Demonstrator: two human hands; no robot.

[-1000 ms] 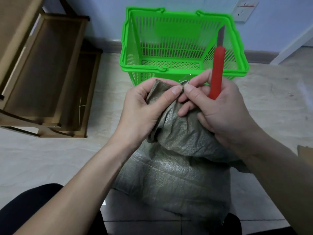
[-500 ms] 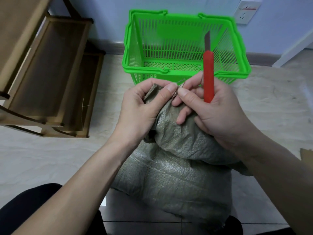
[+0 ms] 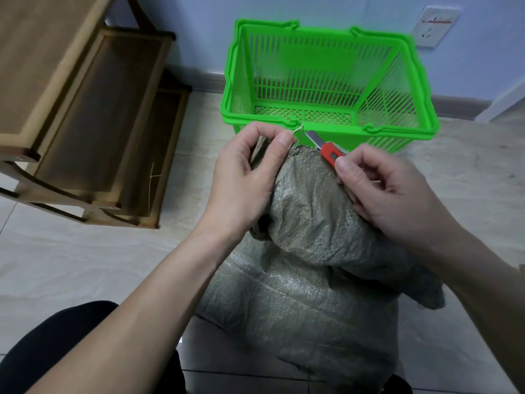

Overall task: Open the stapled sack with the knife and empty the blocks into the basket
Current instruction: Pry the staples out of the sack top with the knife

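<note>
Left hand (image 3: 244, 177) pinches a bent staple (image 3: 299, 129) at the sack (image 3: 312, 223) mouth. Right hand (image 3: 392, 194) grips the red knife (image 3: 326, 147), blade towards staple. Green basket (image 3: 369, 131) just beyond.

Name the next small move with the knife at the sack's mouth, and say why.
Probably lever the blade under the staple and pry it out. The left hand pinches the sack mouth, where the staple sticks up, bent and partly free. The right hand holds the red utility knife with its blade tip right beside the staple. The green basket holds no blocks.
</note>
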